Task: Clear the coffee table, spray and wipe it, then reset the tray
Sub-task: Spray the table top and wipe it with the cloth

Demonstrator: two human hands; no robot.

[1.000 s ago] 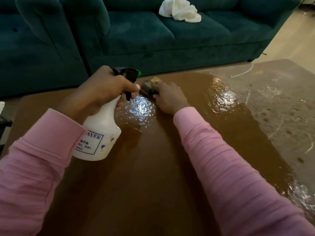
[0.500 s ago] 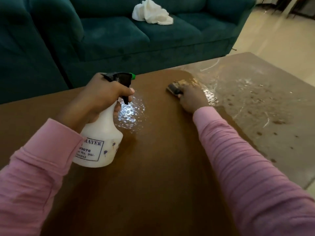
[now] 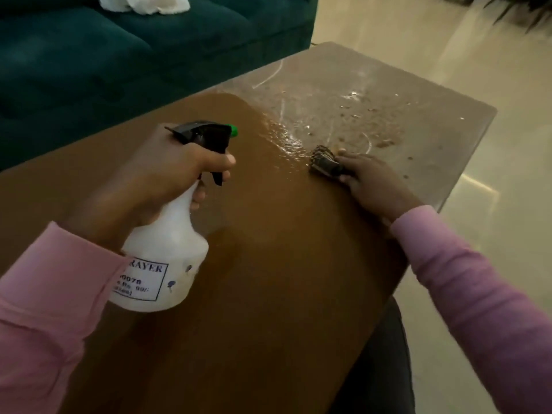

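Gripping the white spray bottle [image 3: 167,255] round its neck, the left hand [image 3: 161,174] sits at the left of the view, its fingers curled tight about the bottle and one finger laid across the front of the black trigger [image 3: 216,174]. A pink left sleeve [image 3: 44,309] covers the forearm below it. The bottle is held clear of the coffee table [image 3: 268,294] and tilted, with its green nozzle tip [image 3: 234,131] pointing right over the table top and a printed label [image 3: 140,282] facing the camera. Behind the hand a dark teal sofa [image 3: 89,70] runs along the far side of the table, and a crumpled white cloth [image 3: 146,1] lies on its seat at the top edge of the view. The brown table top fills the middle. Right of the nozzle, a wet, shining streak [image 3: 286,138] marks the border between the darker brown surface and the pale, dusty end [image 3: 388,94] of the table, which carries specks and curved white smears. On that border the right hand [image 3: 373,183] presses a dark patterned wiper [image 3: 324,162] down on the table, fingers curled round it; whether it is a cloth or a sponge cannot be told. The right sleeve [image 3: 478,294] is pink too. A pale floor [image 3: 448,40] lies beyond the table on the right.
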